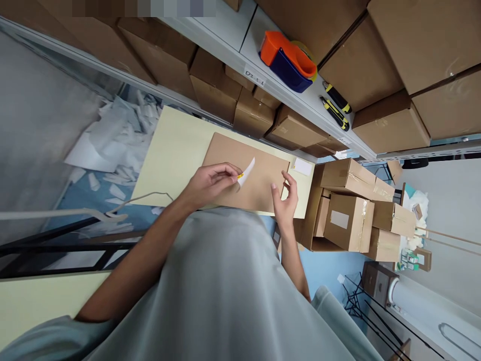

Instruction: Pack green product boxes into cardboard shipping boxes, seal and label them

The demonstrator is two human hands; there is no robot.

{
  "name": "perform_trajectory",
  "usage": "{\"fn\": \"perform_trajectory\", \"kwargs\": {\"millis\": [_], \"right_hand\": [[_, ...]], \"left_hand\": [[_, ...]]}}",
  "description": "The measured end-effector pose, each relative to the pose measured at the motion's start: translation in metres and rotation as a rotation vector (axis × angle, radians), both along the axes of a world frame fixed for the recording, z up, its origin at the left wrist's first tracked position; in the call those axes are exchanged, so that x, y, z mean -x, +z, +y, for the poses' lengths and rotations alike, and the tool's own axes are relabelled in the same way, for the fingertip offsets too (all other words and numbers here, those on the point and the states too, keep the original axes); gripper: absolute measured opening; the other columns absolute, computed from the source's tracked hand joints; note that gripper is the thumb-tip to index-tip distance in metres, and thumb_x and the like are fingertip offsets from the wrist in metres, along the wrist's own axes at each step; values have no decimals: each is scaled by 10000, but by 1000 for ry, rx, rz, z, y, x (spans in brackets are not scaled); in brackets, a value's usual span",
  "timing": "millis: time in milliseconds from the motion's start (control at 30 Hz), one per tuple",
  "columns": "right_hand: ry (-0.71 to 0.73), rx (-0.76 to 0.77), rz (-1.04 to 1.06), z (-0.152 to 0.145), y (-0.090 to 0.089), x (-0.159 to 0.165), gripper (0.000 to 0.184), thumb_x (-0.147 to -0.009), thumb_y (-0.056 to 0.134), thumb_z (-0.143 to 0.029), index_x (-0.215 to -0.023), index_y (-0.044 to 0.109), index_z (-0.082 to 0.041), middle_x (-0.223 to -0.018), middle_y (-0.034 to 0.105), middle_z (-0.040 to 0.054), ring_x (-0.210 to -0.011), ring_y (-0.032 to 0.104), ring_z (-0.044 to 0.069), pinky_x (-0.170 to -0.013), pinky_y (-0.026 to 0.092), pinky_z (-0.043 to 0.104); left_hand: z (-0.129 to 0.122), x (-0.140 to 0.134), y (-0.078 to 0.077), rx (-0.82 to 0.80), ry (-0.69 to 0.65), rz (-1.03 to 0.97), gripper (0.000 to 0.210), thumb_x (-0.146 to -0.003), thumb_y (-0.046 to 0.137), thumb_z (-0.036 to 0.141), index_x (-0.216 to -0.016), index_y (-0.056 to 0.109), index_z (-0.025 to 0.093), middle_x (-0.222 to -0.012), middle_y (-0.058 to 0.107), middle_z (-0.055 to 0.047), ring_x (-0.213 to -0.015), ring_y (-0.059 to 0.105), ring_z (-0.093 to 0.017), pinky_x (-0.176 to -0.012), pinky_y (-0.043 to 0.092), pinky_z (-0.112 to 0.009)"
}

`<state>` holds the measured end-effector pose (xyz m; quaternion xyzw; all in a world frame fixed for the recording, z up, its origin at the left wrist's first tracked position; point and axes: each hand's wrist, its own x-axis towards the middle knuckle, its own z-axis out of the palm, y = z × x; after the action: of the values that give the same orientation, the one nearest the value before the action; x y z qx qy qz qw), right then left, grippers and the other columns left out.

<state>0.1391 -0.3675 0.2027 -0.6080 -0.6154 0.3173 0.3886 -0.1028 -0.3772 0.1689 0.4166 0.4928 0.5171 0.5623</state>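
Note:
Pinched between the fingers of my left hand [215,181] is a white label [248,170] with a small yellow mark, its free end curling upward. Below it a brown cardboard box [259,193] lies on the pale yellow tabletop [165,150]. My right hand [287,198] hovers at the box's right end, thumb and fingers apart, with nothing in it. Another white label [302,166] lies on the tabletop just beyond the box's right edge.
Above the table runs a shelf holding an orange and blue tape dispenser [287,62] and two utility knives [336,108]. Stacked cartons [347,220] stand to the right. Scrap paper [112,135] is heaped on the left, near a white cable [105,215].

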Motion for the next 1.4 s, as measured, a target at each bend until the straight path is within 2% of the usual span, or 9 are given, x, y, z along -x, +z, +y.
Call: {"fn": "perform_trajectory", "kwargs": {"millis": [133, 200, 267, 400, 533, 600, 867, 1167, 1400], "right_hand": [[225, 176, 61, 12, 17, 12, 697, -901, 864, -636, -1463, 681, -266, -1548, 716, 143, -1475, 640, 301, -1234, 521, 517], [311, 299, 135, 17, 17, 15, 653, -824, 923, -674, -1292, 757, -250, -1305, 817, 110, -1231, 751, 270, -1068, 611, 435], [359, 391, 200, 18, 17, 18, 547, -794, 936, -704, -1038, 780, -240, -996, 824, 48, -921, 753, 213, -843, 629, 352], [219, 370, 300, 12, 26, 24, 557, -818, 891, -763, -850, 697, -241, -759, 715, -11, -682, 634, 160, -614, 535, 280], [74, 257, 305, 10, 39, 29, 568, -835, 860, -776, -866, 657, -246, -763, 676, -16, -715, 628, 165, -623, 525, 276], [45, 210, 292, 11, 43, 30, 559, -861, 836, -772, -872, 639, -249, -782, 663, -14, -749, 635, 170, -645, 525, 278], [-35, 130, 354, 9, 36, 31, 518, -928, 788, -747, -958, 636, -253, -906, 711, 6, -837, 639, 176, -737, 534, 294], [-103, 204, 351, 10, 29, 22, 512, -948, 755, -758, -1028, 659, -261, -1003, 759, 32, -953, 702, 214, -846, 601, 342], [-75, 145, 328, 7, 26, 18, 499, -1003, 677, -756, -1080, 645, -264, -1033, 754, 40, -968, 708, 212, -854, 603, 344]], "left_hand": [[4, 8, 3, 48, -57, -55, 508, -817, 812, 714, -719, 653, 241, -1009, 831, -105, -1066, 757, -322, -954, 629, -423], [5, 11, 6, 62, -71, -98, 487, -813, 815, 682, -714, 645, 237, -963, 816, -101, -1003, 752, -308, -881, 632, -408], [4, 13, 8, 65, -69, -143, 435, -822, 826, 622, -739, 662, 228, -916, 799, -90, -930, 745, -281, -837, 630, -391], [-4, 12, 11, 77, -82, -275, 416, -866, 826, 576, -1054, 776, 209, -909, 811, -83, -828, 770, -267, -801, 644, -404], [-17, 4, 14, 130, -190, -293, 757, -876, 858, 599, -1485, 688, 184, -1009, 851, -112, -897, 824, -304, -847, 653, -427], [-23, -1, 17, 139, -221, -270, 853, -882, 856, 631, -1572, 634, 182, -1041, 857, -119, -923, 829, -306, -886, 655, -440], [-33, -14, 33, 52, -311, 32, 513, -845, 860, 707, -1024, 847, 226, -1011, 847, -90, -982, 787, -284, -974, 663, -421], [-31, -23, 37, -48, -341, 122, 414, -887, 811, 666, -889, 800, 253, -953, 819, -61, -898, 763, -242, -926, 665, -367], [-31, -29, 38, -60, -326, 123, 363, -893, 810, 604, -879, 785, 242, -943, 804, -57, -890, 750, -227, -913, 656, -351]]}}
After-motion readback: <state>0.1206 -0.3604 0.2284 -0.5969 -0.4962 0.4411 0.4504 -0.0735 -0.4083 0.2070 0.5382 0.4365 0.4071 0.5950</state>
